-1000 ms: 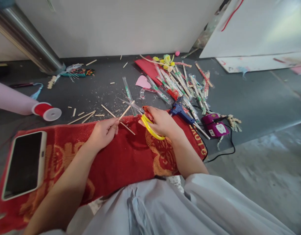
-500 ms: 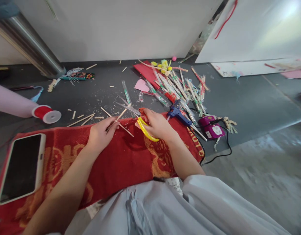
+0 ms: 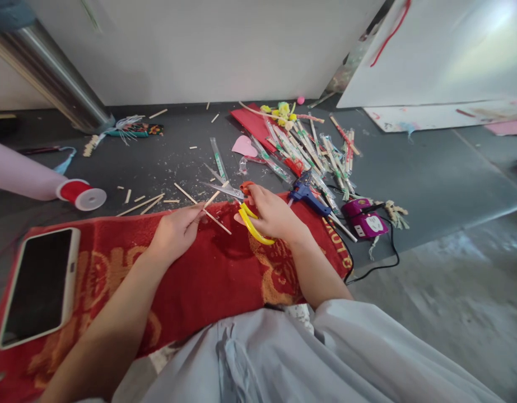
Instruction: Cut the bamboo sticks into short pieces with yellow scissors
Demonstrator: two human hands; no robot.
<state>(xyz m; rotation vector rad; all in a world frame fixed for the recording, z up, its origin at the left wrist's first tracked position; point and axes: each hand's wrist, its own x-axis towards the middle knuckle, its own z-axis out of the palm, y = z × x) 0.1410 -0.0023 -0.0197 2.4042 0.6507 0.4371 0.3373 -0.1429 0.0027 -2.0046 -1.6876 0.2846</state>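
Observation:
My left hand (image 3: 175, 230) is closed in a pinch on a thin wooden stick (image 3: 213, 197), whose free end points up and right toward the scissors. The scissors (image 3: 250, 225), with a yellow and an orange handle loop, sit in my right hand (image 3: 271, 214). Their blades are spread, and the tip of the held stick is at them; whether it touches cannot be made out. Another thin wooden stick (image 3: 219, 222) slants beneath, lying partly on the red towel (image 3: 224, 274). My left fingers hide the near end of the held stick.
Cut sticks (image 3: 140, 205) and crumbs litter the grey table. A phone (image 3: 37, 288) lies on the towel at left, near a red ribbon spool (image 3: 75, 195). At right are a blue glue gun (image 3: 307, 197), wrapped chopsticks (image 3: 300, 148) and a purple power socket (image 3: 364, 218) with a black cord.
My left fingers have closed more tightly around the stick, and less of it shows. The scissors stay in my right hand with blades apart. The view has shifted very slightly.

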